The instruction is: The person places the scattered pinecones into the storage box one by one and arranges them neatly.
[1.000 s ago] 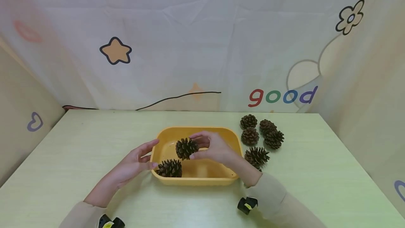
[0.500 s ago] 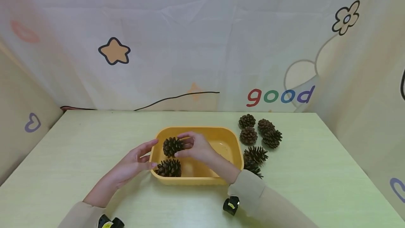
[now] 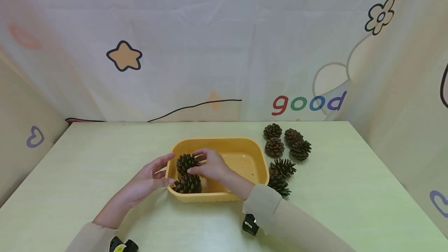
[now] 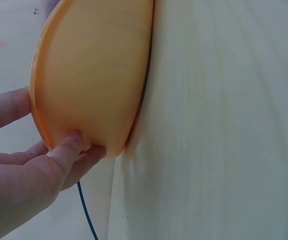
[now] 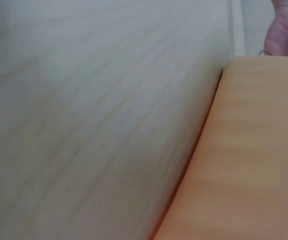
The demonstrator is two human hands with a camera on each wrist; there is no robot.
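The right hand [image 3: 210,165] pinches a pinecone [image 3: 185,163]; the spread left hand [image 3: 151,176] touches the yellow tray [image 3: 210,197].

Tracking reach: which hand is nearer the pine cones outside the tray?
Right. The right hand is over the tray, left of those pine cones; the left hand touches the tray's left end.
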